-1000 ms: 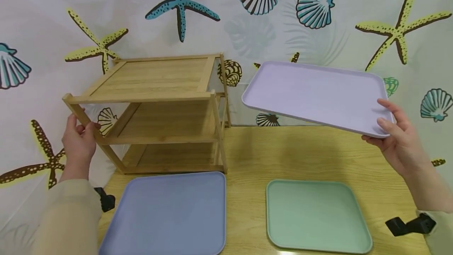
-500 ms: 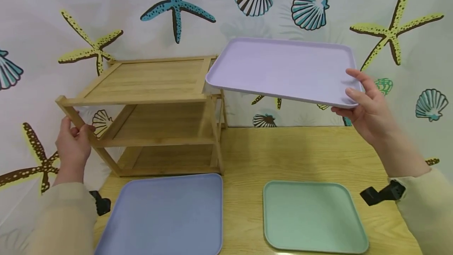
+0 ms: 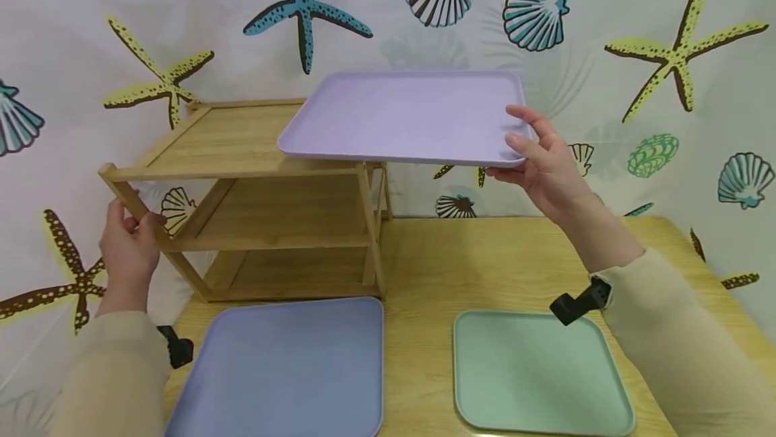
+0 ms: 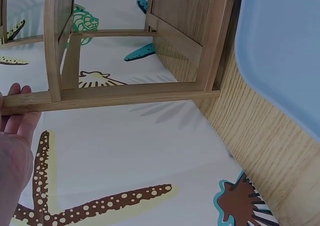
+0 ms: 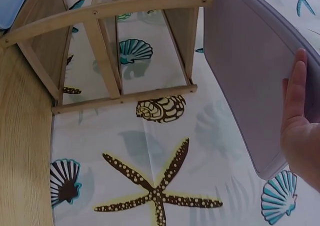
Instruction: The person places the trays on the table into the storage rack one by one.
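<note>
My right hand (image 3: 545, 157) grips the right end of a lilac tray (image 3: 406, 117), thumb on the inside and fingers underneath. In the head view the tray's left part overlaps the top of a three-tier wooden shelf rack (image 3: 242, 134); the right wrist view shows the tray's underside (image 5: 250, 76) beside the rack's upper end. With my left hand (image 3: 128, 242) I hold the rack's front left slanted post, fingers curled round it; the left wrist view shows those fingers at the wooden bar (image 4: 125, 95). The rack's shelves carry nothing that shows.
A blue tray (image 3: 291, 370) lies on the wooden table (image 3: 418, 329) in front of the rack. To its right lies a smaller green tray (image 3: 539, 370). Behind everything hangs a white cloth (image 3: 570, 87) printed with starfish and shells.
My right hand has carried the lilac tray leftward and up from the right side until it overlaps the rack top, and the tray has levelled. My left hand keeps its hold on the post.
</note>
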The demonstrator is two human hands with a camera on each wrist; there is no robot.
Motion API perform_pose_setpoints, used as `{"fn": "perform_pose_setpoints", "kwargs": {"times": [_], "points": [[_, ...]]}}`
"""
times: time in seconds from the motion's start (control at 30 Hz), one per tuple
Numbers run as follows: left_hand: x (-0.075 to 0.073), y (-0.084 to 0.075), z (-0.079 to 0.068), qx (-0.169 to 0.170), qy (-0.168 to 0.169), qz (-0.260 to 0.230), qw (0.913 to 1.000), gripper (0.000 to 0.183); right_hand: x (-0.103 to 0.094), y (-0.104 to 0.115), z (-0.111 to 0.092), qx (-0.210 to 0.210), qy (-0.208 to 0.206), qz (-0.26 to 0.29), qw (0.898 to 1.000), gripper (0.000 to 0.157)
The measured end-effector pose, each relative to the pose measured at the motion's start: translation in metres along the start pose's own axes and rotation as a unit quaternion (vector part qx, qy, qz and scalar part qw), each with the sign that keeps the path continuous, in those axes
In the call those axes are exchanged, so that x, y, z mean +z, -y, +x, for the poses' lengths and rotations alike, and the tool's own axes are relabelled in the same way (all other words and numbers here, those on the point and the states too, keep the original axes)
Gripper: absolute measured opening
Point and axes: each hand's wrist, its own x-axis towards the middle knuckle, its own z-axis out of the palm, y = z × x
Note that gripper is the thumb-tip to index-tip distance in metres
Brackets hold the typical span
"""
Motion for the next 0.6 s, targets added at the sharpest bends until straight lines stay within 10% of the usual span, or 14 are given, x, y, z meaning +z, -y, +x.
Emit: {"fn": "perform_pose_setpoints", "kwargs": {"times": [0.6], "points": [[0.003, 0.001, 0.000, 0.004, -0.002, 0.016, 0.9999, 0.047, 0.053, -0.043, 0.048, 0.070, -0.005, -0.076, 0.995, 0.048]]}}
